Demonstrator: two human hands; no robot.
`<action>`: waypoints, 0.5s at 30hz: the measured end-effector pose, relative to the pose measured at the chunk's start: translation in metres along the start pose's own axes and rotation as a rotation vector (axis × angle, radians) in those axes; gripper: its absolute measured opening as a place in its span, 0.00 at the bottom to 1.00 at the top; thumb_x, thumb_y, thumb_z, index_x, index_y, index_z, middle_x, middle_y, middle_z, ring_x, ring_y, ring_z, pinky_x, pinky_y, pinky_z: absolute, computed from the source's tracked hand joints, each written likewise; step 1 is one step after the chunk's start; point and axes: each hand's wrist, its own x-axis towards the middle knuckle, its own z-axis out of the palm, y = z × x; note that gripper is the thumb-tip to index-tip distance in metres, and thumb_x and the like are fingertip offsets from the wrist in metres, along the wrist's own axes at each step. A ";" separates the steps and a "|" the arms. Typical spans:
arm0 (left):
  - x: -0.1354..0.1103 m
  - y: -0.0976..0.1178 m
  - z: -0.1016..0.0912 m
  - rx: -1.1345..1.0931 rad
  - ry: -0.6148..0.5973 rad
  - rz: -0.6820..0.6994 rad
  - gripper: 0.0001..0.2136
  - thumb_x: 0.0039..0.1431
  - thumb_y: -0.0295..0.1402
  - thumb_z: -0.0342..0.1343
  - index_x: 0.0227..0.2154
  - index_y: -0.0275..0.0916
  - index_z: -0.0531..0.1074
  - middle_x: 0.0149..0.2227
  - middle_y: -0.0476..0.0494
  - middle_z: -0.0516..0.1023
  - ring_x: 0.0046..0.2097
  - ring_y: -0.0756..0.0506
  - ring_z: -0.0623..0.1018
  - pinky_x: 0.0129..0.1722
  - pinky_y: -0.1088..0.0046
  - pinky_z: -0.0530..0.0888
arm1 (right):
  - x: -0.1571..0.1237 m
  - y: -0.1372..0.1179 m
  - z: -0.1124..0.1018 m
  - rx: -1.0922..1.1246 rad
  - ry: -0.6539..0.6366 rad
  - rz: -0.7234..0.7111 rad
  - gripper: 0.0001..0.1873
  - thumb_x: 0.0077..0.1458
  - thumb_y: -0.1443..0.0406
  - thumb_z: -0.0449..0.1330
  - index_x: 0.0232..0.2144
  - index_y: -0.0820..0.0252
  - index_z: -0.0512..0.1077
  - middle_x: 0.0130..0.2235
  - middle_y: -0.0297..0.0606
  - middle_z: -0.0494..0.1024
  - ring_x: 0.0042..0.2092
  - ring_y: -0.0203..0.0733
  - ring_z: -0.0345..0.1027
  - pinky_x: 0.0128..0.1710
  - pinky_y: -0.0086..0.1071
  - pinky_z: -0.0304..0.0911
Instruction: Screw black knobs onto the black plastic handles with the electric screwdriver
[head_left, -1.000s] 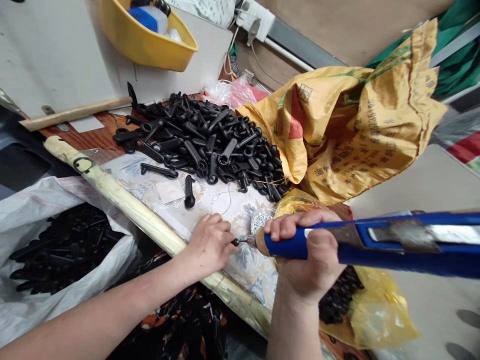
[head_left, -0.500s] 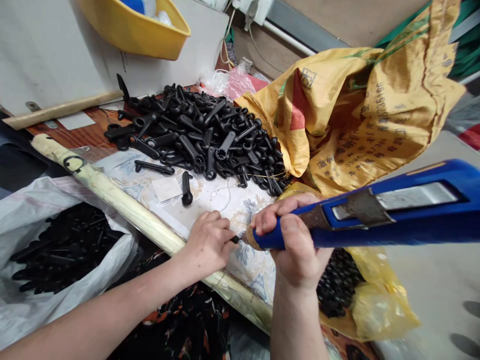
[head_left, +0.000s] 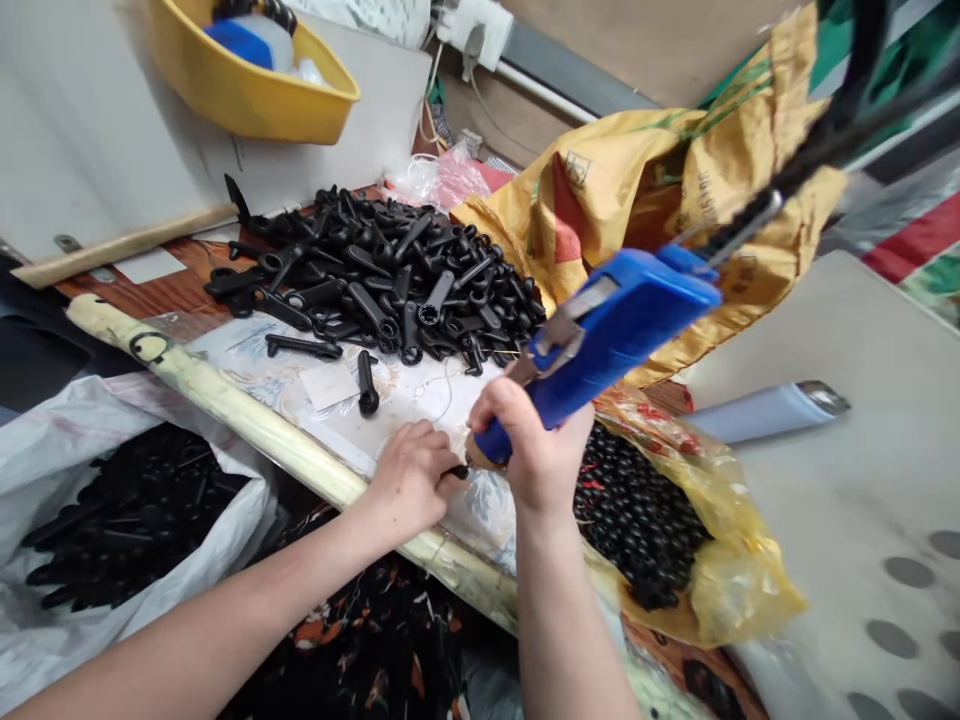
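Note:
My right hand is closed round the front end of a blue hand tool, whose body slants up to the right. Its tip meets a small black part pinched in the fingers of my left hand, which rests on the patterned table cover. Just beyond my hands lies a single black lever-shaped part, and behind it a big heap of the same black parts.
A yellow woven sack lies at the back right. A yellow plastic bag of small black pieces sits by my right wrist. A white bag of black parts hangs at the left. A yellow basin and a wooden handle are behind.
The blue tool's rear end has swung from lying level to tilting steeply upward. My right hand slid slightly left. My left hand stays pinched at the tool tip.

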 end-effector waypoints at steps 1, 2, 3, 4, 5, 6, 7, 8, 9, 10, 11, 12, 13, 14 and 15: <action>0.000 0.001 -0.002 0.012 -0.022 -0.003 0.07 0.56 0.28 0.63 0.24 0.38 0.77 0.27 0.47 0.75 0.38 0.43 0.70 0.40 0.64 0.66 | -0.003 0.000 -0.002 0.027 0.091 -0.013 0.17 0.53 0.58 0.67 0.22 0.60 0.66 0.19 0.29 0.68 0.20 0.34 0.63 0.21 0.29 0.60; 0.000 0.002 -0.004 0.024 -0.039 -0.006 0.08 0.57 0.29 0.64 0.23 0.38 0.77 0.27 0.47 0.75 0.38 0.43 0.70 0.40 0.64 0.66 | -0.007 -0.001 -0.005 0.075 0.166 -0.029 0.17 0.55 0.58 0.66 0.23 0.59 0.66 0.19 0.28 0.68 0.20 0.34 0.63 0.22 0.30 0.62; 0.000 0.002 -0.005 0.033 -0.048 -0.008 0.08 0.57 0.31 0.65 0.23 0.38 0.77 0.27 0.47 0.75 0.38 0.43 0.69 0.39 0.64 0.65 | -0.010 -0.003 -0.009 0.129 0.227 -0.053 0.15 0.55 0.57 0.66 0.25 0.59 0.67 0.20 0.28 0.68 0.21 0.34 0.64 0.23 0.30 0.63; 0.000 0.002 -0.006 0.038 -0.054 -0.008 0.09 0.57 0.32 0.66 0.23 0.38 0.78 0.27 0.47 0.75 0.38 0.43 0.69 0.40 0.64 0.65 | -0.013 -0.007 -0.014 0.172 0.281 -0.088 0.15 0.55 0.57 0.66 0.27 0.59 0.67 0.21 0.27 0.69 0.21 0.34 0.64 0.24 0.31 0.64; 0.000 0.002 -0.006 0.041 -0.057 -0.008 0.09 0.57 0.33 0.66 0.23 0.38 0.78 0.27 0.47 0.75 0.38 0.44 0.69 0.40 0.64 0.65 | -0.015 -0.011 -0.019 0.191 0.340 -0.136 0.15 0.54 0.56 0.66 0.29 0.58 0.67 0.21 0.27 0.68 0.22 0.34 0.64 0.24 0.31 0.65; 0.000 0.002 -0.007 0.041 -0.059 -0.010 0.09 0.57 0.33 0.66 0.23 0.38 0.78 0.28 0.47 0.75 0.38 0.44 0.69 0.40 0.64 0.65 | -0.018 -0.017 -0.025 0.176 0.399 -0.188 0.16 0.54 0.55 0.66 0.30 0.58 0.67 0.22 0.27 0.68 0.22 0.35 0.64 0.25 0.32 0.65; 0.000 0.002 -0.006 0.041 -0.059 -0.014 0.09 0.57 0.33 0.66 0.23 0.38 0.78 0.28 0.47 0.75 0.38 0.44 0.69 0.41 0.65 0.65 | -0.020 -0.023 -0.032 0.131 0.457 -0.237 0.16 0.54 0.54 0.66 0.30 0.59 0.67 0.22 0.27 0.68 0.22 0.35 0.64 0.26 0.33 0.66; 0.000 0.001 -0.006 0.041 -0.059 -0.018 0.09 0.57 0.33 0.66 0.23 0.38 0.78 0.28 0.47 0.76 0.38 0.44 0.69 0.41 0.65 0.65 | -0.023 -0.029 -0.038 0.062 0.514 -0.272 0.17 0.53 0.53 0.67 0.30 0.59 0.68 0.23 0.28 0.69 0.23 0.36 0.65 0.26 0.34 0.67; 0.001 0.001 -0.005 0.043 -0.056 -0.021 0.09 0.57 0.33 0.66 0.23 0.38 0.78 0.28 0.47 0.76 0.38 0.44 0.70 0.41 0.65 0.65 | -0.027 -0.035 -0.045 -0.023 0.567 -0.281 0.17 0.53 0.53 0.67 0.30 0.59 0.68 0.24 0.30 0.70 0.24 0.37 0.66 0.26 0.35 0.67; 0.001 0.001 -0.005 0.045 -0.051 -0.020 0.09 0.57 0.32 0.66 0.23 0.38 0.78 0.28 0.47 0.76 0.38 0.44 0.70 0.41 0.65 0.65 | -0.033 -0.040 -0.053 -0.111 0.617 -0.263 0.17 0.52 0.53 0.68 0.30 0.59 0.69 0.26 0.31 0.71 0.24 0.40 0.67 0.25 0.36 0.68; 0.001 0.002 -0.004 0.044 -0.042 -0.015 0.09 0.56 0.32 0.66 0.23 0.38 0.78 0.28 0.46 0.76 0.38 0.44 0.71 0.40 0.65 0.65 | -0.040 -0.043 -0.062 -0.206 0.670 -0.220 0.17 0.51 0.53 0.68 0.31 0.59 0.70 0.28 0.33 0.72 0.26 0.42 0.69 0.25 0.38 0.68; 0.001 0.002 -0.004 0.033 -0.027 -0.001 0.08 0.56 0.32 0.67 0.23 0.37 0.78 0.28 0.46 0.76 0.38 0.44 0.71 0.40 0.65 0.66 | -0.048 -0.046 -0.073 -0.316 0.725 -0.153 0.17 0.50 0.53 0.69 0.33 0.58 0.71 0.29 0.35 0.74 0.27 0.45 0.70 0.24 0.39 0.68; 0.000 0.003 -0.004 0.004 0.004 0.017 0.08 0.55 0.32 0.67 0.23 0.37 0.78 0.27 0.46 0.76 0.37 0.44 0.72 0.40 0.65 0.67 | -0.056 -0.047 -0.085 -0.425 0.766 -0.083 0.18 0.48 0.53 0.70 0.35 0.56 0.71 0.31 0.37 0.75 0.28 0.49 0.71 0.24 0.41 0.69; -0.003 0.005 -0.006 -0.041 0.056 0.040 0.08 0.55 0.32 0.67 0.23 0.37 0.78 0.27 0.46 0.77 0.36 0.44 0.73 0.40 0.65 0.68 | -0.063 -0.046 -0.098 -0.564 0.805 -0.012 0.19 0.47 0.52 0.71 0.36 0.54 0.72 0.32 0.39 0.76 0.29 0.52 0.72 0.24 0.43 0.68; -0.007 0.006 -0.008 -0.099 0.132 0.061 0.08 0.56 0.32 0.66 0.24 0.37 0.78 0.27 0.46 0.77 0.36 0.45 0.73 0.40 0.65 0.69 | -0.069 -0.044 -0.111 -0.737 0.790 0.065 0.20 0.44 0.50 0.72 0.35 0.52 0.72 0.31 0.40 0.75 0.28 0.54 0.72 0.21 0.43 0.66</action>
